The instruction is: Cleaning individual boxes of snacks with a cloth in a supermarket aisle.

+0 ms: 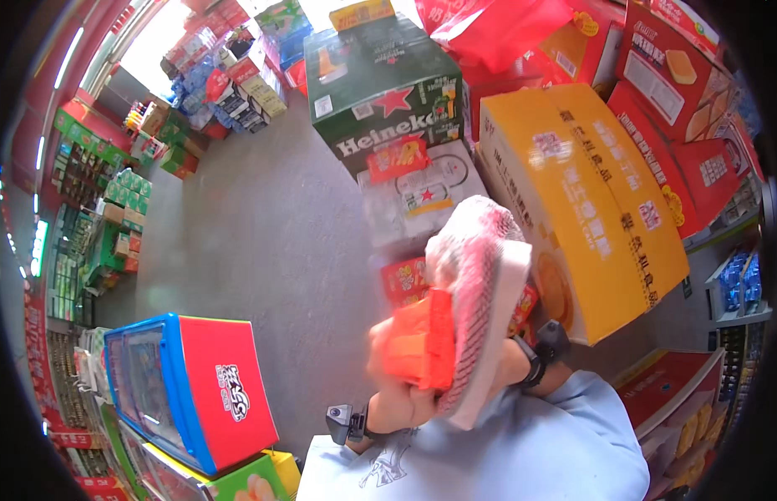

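Note:
My left hand (401, 404) is closed around a bright orange packet-like thing (420, 344), blurred and pressed against a larger bundle. That bundle is a pink-and-white item with a textured surface (473, 269) and a smooth pale strip along its right side; its exact kind is unclear. My right hand (498, 372) grips it from the right and behind, its fingers mostly hidden. Each wrist wears a black strap with a small device. Red printed packets (404, 282) lie just beyond my hands, partly covered by the bundle.
A green Heineken carton (385, 81) stands on a grey-white pack (426, 188) ahead. To the right are a large yellow carton (589, 213) and red cartons (677, 69). A blue-framed freezer or display case (175, 388) stands at lower left, beside grey floor (250, 219).

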A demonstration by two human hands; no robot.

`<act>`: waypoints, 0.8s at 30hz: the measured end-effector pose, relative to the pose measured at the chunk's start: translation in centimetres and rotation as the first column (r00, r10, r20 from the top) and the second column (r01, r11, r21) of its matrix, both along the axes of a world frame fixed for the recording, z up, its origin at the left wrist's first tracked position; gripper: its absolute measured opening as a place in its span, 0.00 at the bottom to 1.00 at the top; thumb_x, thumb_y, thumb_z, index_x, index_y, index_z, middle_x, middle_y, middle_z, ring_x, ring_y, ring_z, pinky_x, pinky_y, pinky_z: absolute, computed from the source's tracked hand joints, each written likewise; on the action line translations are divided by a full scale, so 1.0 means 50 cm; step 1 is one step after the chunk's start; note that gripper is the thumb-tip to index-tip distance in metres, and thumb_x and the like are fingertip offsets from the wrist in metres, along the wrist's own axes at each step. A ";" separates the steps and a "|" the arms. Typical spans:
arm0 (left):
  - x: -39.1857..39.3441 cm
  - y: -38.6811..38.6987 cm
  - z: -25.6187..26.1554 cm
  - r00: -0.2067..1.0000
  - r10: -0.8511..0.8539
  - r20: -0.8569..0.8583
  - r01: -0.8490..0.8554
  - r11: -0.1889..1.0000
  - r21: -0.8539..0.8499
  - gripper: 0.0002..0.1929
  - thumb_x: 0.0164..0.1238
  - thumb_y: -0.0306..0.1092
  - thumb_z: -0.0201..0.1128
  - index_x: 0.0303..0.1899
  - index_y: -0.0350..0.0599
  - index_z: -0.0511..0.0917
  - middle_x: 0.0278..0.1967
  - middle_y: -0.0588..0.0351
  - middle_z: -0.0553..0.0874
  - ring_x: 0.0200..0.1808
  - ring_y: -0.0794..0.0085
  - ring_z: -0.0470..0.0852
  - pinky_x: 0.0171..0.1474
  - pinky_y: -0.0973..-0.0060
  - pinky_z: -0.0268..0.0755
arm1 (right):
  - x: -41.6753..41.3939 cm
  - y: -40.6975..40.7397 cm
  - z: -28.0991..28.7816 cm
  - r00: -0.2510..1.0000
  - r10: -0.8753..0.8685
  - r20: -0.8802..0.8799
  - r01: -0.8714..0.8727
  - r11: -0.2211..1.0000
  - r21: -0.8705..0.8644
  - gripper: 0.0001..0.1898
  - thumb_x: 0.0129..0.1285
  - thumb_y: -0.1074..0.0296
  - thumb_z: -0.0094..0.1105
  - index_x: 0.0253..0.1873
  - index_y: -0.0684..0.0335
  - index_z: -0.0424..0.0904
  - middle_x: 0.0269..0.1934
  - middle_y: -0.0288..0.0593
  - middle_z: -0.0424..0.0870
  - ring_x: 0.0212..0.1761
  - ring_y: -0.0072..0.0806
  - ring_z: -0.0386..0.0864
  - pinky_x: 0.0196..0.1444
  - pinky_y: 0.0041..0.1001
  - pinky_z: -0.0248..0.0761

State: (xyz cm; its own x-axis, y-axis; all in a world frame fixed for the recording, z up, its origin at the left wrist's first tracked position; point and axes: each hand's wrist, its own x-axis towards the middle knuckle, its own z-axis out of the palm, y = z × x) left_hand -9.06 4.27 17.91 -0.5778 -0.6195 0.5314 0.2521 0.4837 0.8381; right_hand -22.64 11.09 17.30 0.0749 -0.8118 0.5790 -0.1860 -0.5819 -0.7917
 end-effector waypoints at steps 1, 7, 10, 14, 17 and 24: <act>-0.002 -0.002 0.009 0.995 0.096 0.010 -0.092 0.976 -0.196 0.28 0.71 0.51 0.39 0.62 0.38 0.52 0.57 0.46 0.66 0.59 0.63 0.67 0.61 0.65 0.59 | 0.017 -0.006 0.012 0.988 -0.117 -0.102 0.105 0.988 -0.116 0.21 0.52 0.63 0.60 0.50 0.65 0.70 0.49 0.61 0.68 0.49 0.59 0.67 0.55 0.49 0.59; -0.022 -0.013 0.026 0.997 0.075 -0.011 -0.073 0.990 0.121 0.44 0.67 0.55 0.45 0.66 0.37 0.28 0.66 0.41 0.49 0.66 0.55 0.55 0.65 0.58 0.49 | 0.042 -0.018 0.013 0.926 -0.362 -0.108 0.339 0.923 -0.183 0.20 0.52 0.69 0.58 0.48 0.74 0.69 0.51 0.65 0.67 0.57 0.64 0.63 0.60 0.54 0.54; -0.007 0.005 -0.008 0.998 0.052 0.023 -0.054 0.994 0.095 0.43 0.67 0.53 0.45 0.65 0.33 0.28 0.66 0.37 0.47 0.67 0.52 0.52 0.67 0.57 0.42 | 0.028 -0.017 0.032 0.938 -0.335 -0.089 0.313 0.929 -0.196 0.20 0.52 0.71 0.57 0.50 0.72 0.68 0.51 0.63 0.67 0.54 0.62 0.65 0.59 0.51 0.56; -0.007 -0.003 -0.026 0.998 -0.053 0.032 0.057 0.988 -0.144 0.38 0.67 0.39 0.46 0.65 0.30 0.30 0.63 0.32 0.51 0.65 0.48 0.55 0.65 0.58 0.46 | 0.018 -0.006 0.033 0.866 -0.446 -0.225 0.389 0.885 -0.256 0.19 0.55 0.71 0.55 0.51 0.70 0.68 0.52 0.60 0.66 0.52 0.57 0.66 0.56 0.45 0.60; -0.020 -0.023 -0.017 0.998 0.062 0.015 -0.061 0.996 -0.070 0.37 0.68 0.44 0.44 0.65 0.29 0.33 0.62 0.34 0.54 0.65 0.51 0.56 0.65 0.59 0.48 | 0.016 -0.013 0.004 0.959 -0.283 -0.017 0.282 0.958 -0.046 0.20 0.53 0.74 0.54 0.52 0.70 0.68 0.52 0.60 0.67 0.51 0.53 0.69 0.54 0.40 0.62; -0.022 -0.020 -0.030 0.974 0.060 0.219 -0.056 0.998 -0.025 0.39 0.67 0.62 0.30 0.63 0.33 0.47 0.60 0.41 0.58 0.64 0.58 0.57 0.64 0.59 0.45 | 0.011 -0.014 -0.012 0.921 -0.388 0.048 0.391 0.916 -0.093 0.23 0.51 0.75 0.58 0.53 0.74 0.65 0.49 0.60 0.71 0.52 0.54 0.70 0.53 0.37 0.65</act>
